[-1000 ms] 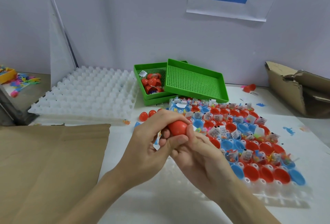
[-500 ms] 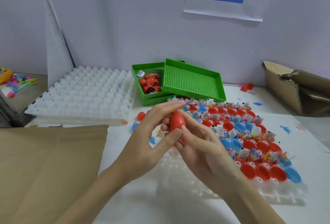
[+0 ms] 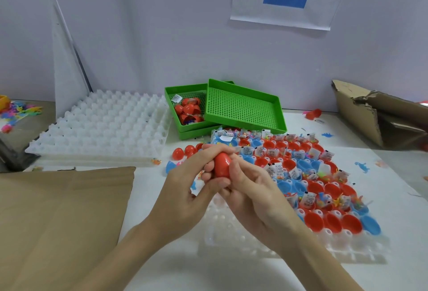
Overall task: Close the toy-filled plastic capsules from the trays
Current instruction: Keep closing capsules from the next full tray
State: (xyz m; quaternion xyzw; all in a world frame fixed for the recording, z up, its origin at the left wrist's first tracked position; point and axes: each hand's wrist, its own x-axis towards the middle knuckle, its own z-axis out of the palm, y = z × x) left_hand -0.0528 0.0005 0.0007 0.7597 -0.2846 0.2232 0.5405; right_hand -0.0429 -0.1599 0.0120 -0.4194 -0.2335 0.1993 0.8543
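A red egg-shaped capsule [image 3: 222, 166] stands upright between both hands at the middle of the view. My left hand [image 3: 192, 188] pinches it from the left, index finger over its top and thumb under it. My right hand [image 3: 252, 195] grips it from the right and below. Behind the hands lies a white tray [image 3: 335, 242] filled with open red and blue capsule halves [image 3: 312, 221], many holding small bagged toys. Closed red capsules [image 3: 177, 153] lie loose on the table just beyond my left hand.
Two green perforated trays [image 3: 243, 107] sit at the back, one holding red capsules. An empty white cell tray [image 3: 99, 126] lies back left. Brown cardboard [image 3: 58, 221] covers the near left. A torn carton [image 3: 375, 116] stands at the right.
The red capsule has turned from lying sideways to standing upright between my fingers. Both hands stay at the same spot over the table.
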